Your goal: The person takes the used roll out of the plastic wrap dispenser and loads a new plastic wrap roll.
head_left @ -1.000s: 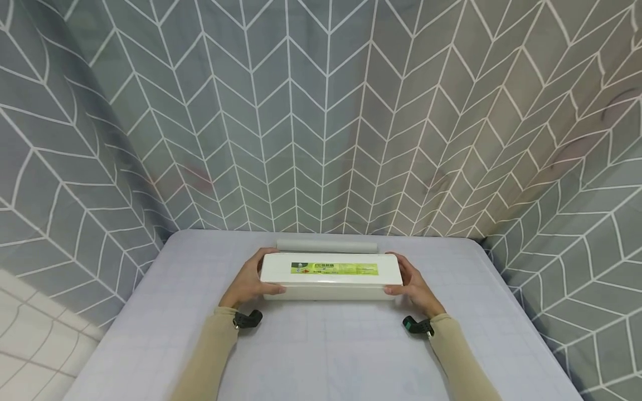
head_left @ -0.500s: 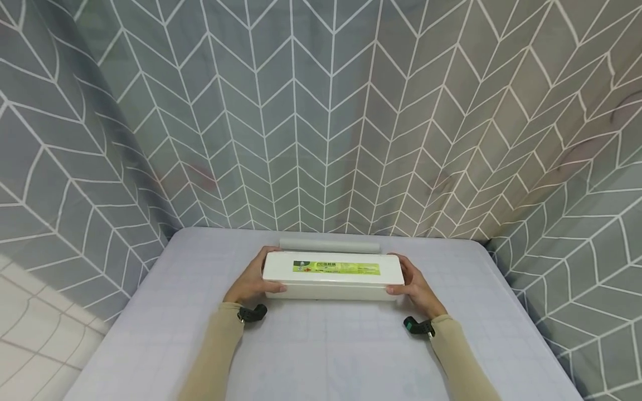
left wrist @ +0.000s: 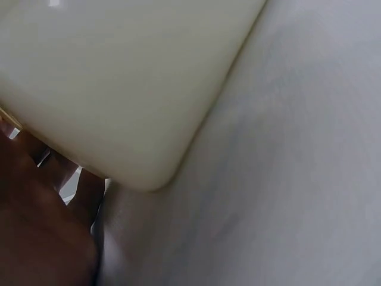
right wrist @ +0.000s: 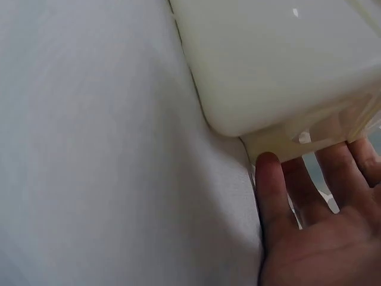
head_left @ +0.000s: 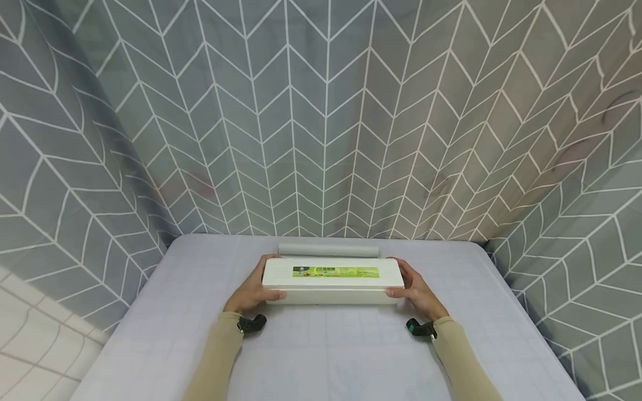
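A long white plastic cling film box lies lengthwise on the table, its lid down and a green-yellow label on top. My left hand grips its left end, thumb on the front face and fingers round the side. At the opposite end my right hand holds it the same way. In the left wrist view the box's rounded corner sits close over the cloth, beside dark fingers. The right wrist view shows the other corner, with fingertips touching the end wall.
Just behind the box lies a white roll, parallel to it. A pale cloth covers the table. Grey curtains with white zigzag lines hang along the back and both sides. White tiles show at lower left.
The head view has shifted a little, so table and box sit slightly lower in it. Both hands keep their hold, and the box shows no clear movement on the table.
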{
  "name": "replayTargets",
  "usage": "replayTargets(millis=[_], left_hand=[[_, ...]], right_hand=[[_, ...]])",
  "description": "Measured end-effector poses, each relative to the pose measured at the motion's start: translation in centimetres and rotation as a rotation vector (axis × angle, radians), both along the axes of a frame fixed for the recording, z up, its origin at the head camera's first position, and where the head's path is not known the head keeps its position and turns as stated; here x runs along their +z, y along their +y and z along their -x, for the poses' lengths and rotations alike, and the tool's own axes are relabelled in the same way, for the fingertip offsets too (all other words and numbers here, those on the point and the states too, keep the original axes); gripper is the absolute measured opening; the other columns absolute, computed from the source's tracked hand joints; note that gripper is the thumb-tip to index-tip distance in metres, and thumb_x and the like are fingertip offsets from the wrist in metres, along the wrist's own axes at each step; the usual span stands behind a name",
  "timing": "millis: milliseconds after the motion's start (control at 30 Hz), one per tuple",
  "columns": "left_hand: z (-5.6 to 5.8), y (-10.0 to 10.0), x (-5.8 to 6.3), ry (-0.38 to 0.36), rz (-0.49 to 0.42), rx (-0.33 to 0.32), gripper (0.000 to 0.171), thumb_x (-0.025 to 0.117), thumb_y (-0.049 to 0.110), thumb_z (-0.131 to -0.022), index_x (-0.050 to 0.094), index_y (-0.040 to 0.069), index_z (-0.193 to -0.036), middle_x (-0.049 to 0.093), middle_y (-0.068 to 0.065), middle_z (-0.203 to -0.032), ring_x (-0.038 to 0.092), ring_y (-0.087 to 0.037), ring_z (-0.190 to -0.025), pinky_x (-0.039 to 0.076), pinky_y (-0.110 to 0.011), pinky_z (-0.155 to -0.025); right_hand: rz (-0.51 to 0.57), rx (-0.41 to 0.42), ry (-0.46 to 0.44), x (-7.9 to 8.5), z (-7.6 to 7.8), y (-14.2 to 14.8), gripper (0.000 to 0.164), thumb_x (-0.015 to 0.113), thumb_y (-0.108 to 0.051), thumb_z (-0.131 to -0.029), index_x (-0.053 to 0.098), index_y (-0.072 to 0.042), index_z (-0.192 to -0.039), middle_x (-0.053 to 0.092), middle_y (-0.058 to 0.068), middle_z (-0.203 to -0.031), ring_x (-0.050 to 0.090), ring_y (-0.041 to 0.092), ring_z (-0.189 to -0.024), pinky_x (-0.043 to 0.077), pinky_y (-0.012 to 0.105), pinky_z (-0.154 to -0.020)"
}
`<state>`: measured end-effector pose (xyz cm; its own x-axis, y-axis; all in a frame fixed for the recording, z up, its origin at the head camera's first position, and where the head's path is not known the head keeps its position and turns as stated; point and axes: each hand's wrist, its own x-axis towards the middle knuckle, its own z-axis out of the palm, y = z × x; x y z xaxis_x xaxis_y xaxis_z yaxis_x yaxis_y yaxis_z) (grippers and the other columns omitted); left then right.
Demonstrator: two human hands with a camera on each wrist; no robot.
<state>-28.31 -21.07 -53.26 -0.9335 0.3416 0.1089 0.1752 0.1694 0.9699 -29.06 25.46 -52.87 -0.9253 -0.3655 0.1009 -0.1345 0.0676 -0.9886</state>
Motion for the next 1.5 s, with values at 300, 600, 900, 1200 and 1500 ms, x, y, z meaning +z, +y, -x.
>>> replayTargets(millis=[300, 600, 900, 1200, 1500], left_hand=[[-0.1, 0.1, 0.3, 0.014, 0.023, -0.009, 0.104, 0.093, 0.009, -0.075, 0.03, 0.01, -0.157, 0.048, -0.022, -0.148, 0.054, -0.028, -0.121, 0.045, -0.04, -0.106], [0.4, -0.4, 0.6, 0.046, 0.074, -0.023, 0.108, 0.095, 0.012, -0.073, 0.029, 0.009, -0.158, 0.049, -0.022, -0.148, 0.054, -0.028, -0.12, 0.043, -0.043, -0.106], [0.4, -0.8, 0.6, 0.032, 0.071, -0.029, 0.115, 0.093, 0.011, -0.072, 0.023, 0.009, -0.163, 0.046, -0.023, -0.152, 0.053, -0.03, -0.123, 0.042, -0.043, -0.107], [0.7, -0.9, 0.5, 0.064, 0.042, -0.043, 0.13, 0.094, 0.006, -0.071, 0.011, 0.015, -0.17, 0.042, -0.026, -0.153, 0.05, -0.031, -0.126, 0.043, -0.041, -0.109], [0.7, -1.5, 1.3, 0.041, 0.065, -0.059, 0.137, 0.095, 0.012, -0.077, -0.004, 0.019, -0.171, 0.038, -0.029, -0.162, 0.046, -0.044, -0.144, 0.037, -0.059, -0.124]], right_hand=[[0.001, 0.065, 0.024, -0.3, 0.2, 0.6, 0.093, 0.082, -0.001, -0.085, 0.031, -0.001, -0.163, 0.059, -0.005, -0.142, 0.064, 0.009, -0.119, 0.057, 0.023, -0.095], [0.019, 0.075, 0.055, -0.7, 0.6, 0.8, 0.1, 0.085, 0.005, -0.081, 0.03, 0.001, -0.164, 0.058, -0.009, -0.146, 0.064, 0.007, -0.123, 0.059, 0.023, -0.097], [0.014, 0.09, 0.079, -1.2, 1.3, 0.8, 0.102, 0.086, 0.009, -0.079, 0.03, 0.001, -0.165, 0.057, -0.009, -0.147, 0.063, 0.006, -0.124, 0.059, 0.023, -0.097], [0.007, 0.098, 0.081, -0.8, 1.5, 1.0, 0.105, 0.086, 0.007, -0.08, 0.025, 0.002, -0.166, 0.054, -0.012, -0.15, 0.061, 0.004, -0.126, 0.058, 0.021, -0.099], [-0.042, 0.164, 0.093, 0.1, 1.7, 2.6, 0.111, 0.086, 0.008, -0.081, 0.019, -0.006, -0.169, 0.042, 0.009, -0.165, 0.055, -0.001, -0.136, 0.05, 0.016, -0.109]])
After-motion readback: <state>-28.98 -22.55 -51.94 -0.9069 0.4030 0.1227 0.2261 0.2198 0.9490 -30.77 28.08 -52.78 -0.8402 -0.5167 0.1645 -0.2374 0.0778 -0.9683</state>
